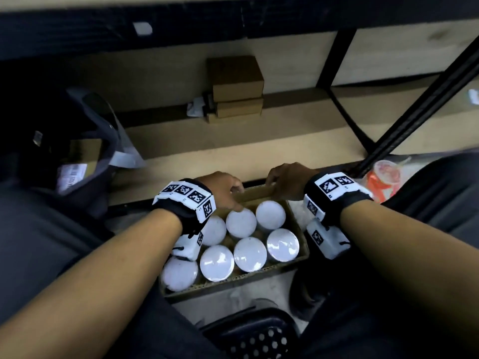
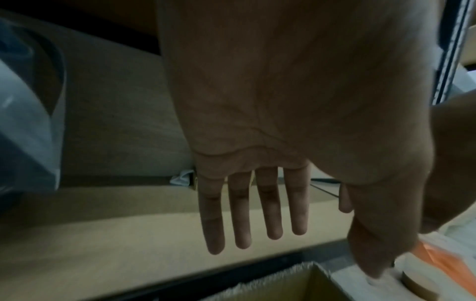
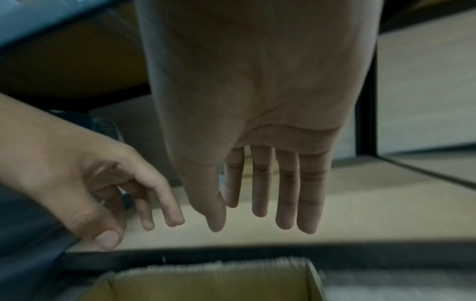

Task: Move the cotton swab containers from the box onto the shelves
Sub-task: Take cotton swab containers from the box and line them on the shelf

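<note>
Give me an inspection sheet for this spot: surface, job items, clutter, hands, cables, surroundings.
Surface: wooden shelf, mostly bare near the front.
Job's things: seven white-lidded containers upright in the cardboard box.
Clutter: small brown boxes stacked at the back; orange-and-clear wrapper at right.
Hands: left hand and right hand over the box's far edge, fingers straight, holding nothing.
Cables: nothing seen.
Surroundings: black shelf frame; dark bag at left.

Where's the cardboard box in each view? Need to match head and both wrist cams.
Head: cardboard box at lower centre, between the forearms, white-lidded containers inside.
Left wrist: only its far corner shows at the bottom edge, right of centre.
Right wrist: its far wall spans the bottom centre, below the fingers.
Shared landmark: the black shelf edge just beyond the box, also in the left wrist and right wrist views.
</note>
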{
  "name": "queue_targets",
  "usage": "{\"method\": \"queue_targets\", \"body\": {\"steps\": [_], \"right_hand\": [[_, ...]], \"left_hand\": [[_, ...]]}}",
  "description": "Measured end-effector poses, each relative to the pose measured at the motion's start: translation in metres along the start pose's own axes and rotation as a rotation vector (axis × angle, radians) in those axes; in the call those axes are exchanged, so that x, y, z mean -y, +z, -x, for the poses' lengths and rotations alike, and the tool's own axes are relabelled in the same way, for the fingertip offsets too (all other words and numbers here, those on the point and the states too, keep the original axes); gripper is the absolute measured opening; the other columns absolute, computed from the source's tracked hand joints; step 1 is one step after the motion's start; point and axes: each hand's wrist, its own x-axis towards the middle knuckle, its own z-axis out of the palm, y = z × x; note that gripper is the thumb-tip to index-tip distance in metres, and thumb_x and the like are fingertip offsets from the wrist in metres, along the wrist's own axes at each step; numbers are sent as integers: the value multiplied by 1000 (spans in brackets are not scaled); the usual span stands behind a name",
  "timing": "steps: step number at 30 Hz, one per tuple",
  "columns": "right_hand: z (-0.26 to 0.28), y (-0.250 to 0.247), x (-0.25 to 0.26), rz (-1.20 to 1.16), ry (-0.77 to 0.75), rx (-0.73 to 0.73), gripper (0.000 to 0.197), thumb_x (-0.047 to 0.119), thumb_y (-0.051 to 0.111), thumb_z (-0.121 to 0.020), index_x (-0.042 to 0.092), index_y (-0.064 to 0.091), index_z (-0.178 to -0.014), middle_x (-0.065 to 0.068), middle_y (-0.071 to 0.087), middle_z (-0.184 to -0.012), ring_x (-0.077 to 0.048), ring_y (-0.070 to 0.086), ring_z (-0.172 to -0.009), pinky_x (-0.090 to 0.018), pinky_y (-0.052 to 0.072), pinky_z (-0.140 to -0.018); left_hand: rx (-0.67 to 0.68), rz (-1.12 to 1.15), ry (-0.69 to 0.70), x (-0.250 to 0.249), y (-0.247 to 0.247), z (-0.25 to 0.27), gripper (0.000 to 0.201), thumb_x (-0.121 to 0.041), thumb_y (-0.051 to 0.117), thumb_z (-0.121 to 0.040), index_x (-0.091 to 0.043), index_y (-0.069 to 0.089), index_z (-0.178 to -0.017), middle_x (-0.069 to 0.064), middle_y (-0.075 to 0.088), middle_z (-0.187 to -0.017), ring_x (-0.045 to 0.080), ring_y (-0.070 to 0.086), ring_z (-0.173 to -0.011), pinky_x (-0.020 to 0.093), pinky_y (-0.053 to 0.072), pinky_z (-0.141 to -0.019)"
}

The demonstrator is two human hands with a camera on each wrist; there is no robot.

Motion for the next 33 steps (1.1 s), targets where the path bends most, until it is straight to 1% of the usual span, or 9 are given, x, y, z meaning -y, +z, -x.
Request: {"method": "queue_targets", "body": {"steps": [4,10,14,18,23,26,28,31,33], "right_hand": [[-15,38,-14,-40,44,119,42,23,74,-74,27,66,-114,2,65,-110,-17,60,-95,-24,46,-75],[-31,71,-26,-81,130,177,56,24,78,-72,31,57,-124,-4,59,-122,-24,62,-103,-32,53,-81],[-45,82,-29,-141,140,189,65,23,79,-75,26,48,-132,-9,52,-131,-29,58,-112,-32,50,-80],[-55,92,-23,-184,155,136,67,35,69,-71,26,49,-134,-8,54,-135,-33,55,-119,-43,50,-95],[-67,104,-24,-168,160,174,65,37,63,-81,28,39,-141,-10,44,-145,-39,45,-129,-49,40,-106],[-79,112,-26,-165,153,189,85,59,62,-59,42,30,-136,-7,31,-151,-45,39,-132,-57,40,-103],[-93,128,-34,-155,129,220,99,71,54,-47,46,23,-138,-7,21,-156,-47,29,-138,-61,35,-105],[-82,121,-25,-146,151,212,96,55,69,-68,38,19,-148,-11,7,-157,-48,18,-141,-57,32,-110],[-82,123,-29,-148,155,188,89,43,71,-79,31,20,-150,-14,9,-155,-49,20,-139,-54,33,-110]], "left_hand": [[21,-9,29,5,33,-20,61,-42,74,-78,-23,56,-134,0,56,-131,19,56,-114,23,45,-90],[57,-19,52,4,66,-46,55,-39,74,-73,-21,63,-124,6,54,-114,26,59,-101,35,52,-85],[42,10,17,15,83,-67,62,-41,75,-74,-24,59,-131,5,50,-127,27,56,-113,35,49,-92],[48,83,-24,20,96,-85,72,-40,76,-78,-20,48,-141,13,37,-146,33,40,-133,39,39,-104],[53,157,-25,24,111,-96,86,-52,74,-64,-27,45,-141,11,34,-148,33,36,-135,44,40,-106],[29,155,-28,25,119,-101,83,-58,67,-62,-33,44,-137,0,39,-134,30,43,-125,44,47,-95],[31,114,-35,26,123,-103,83,-59,67,-65,-32,41,-139,-3,36,-137,31,40,-127,46,47,-95],[53,66,-52,27,130,-105,83,-55,71,-72,-31,36,-143,-5,27,-148,31,33,-132,46,44,-98],[47,56,-52,26,131,-105,79,-54,72,-72,-30,39,-141,-4,28,-146,30,37,-129,45,46,-97]]}}
